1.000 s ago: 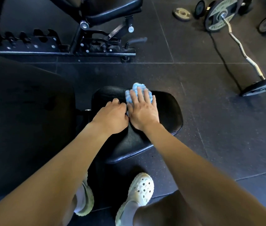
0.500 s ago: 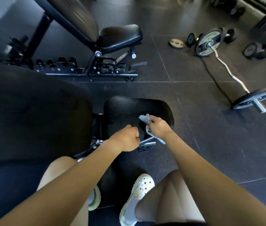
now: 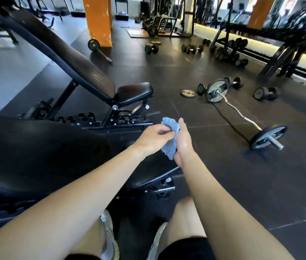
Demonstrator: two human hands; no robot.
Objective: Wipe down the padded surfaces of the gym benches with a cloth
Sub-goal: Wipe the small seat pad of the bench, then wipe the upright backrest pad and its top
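A blue ribbed cloth (image 3: 170, 136) hangs between my two hands, lifted above the black padded seat (image 3: 148, 172) of the near bench. My right hand (image 3: 183, 142) grips the cloth along its right side, thumb up. My left hand (image 3: 153, 136) pinches the cloth's upper left part with its fingertips. The near bench's broad black back pad (image 3: 35, 151) fills the left of the view. A second bench stands beyond it, with an inclined back pad (image 3: 64, 53) and a small seat pad (image 3: 134, 91).
A curl bar (image 3: 242, 113) with plates lies on the black rubber floor to the right. Dumbbells (image 3: 266, 93), loose plates and racks are scattered farther back. An orange pillar (image 3: 98, 19) stands at the rear. My white shoes (image 3: 109, 239) are beneath the near bench seat.
The cloth came off the near seat pad and is now held up in the air by both hands. The view lifted from the seat toward the gym floor.
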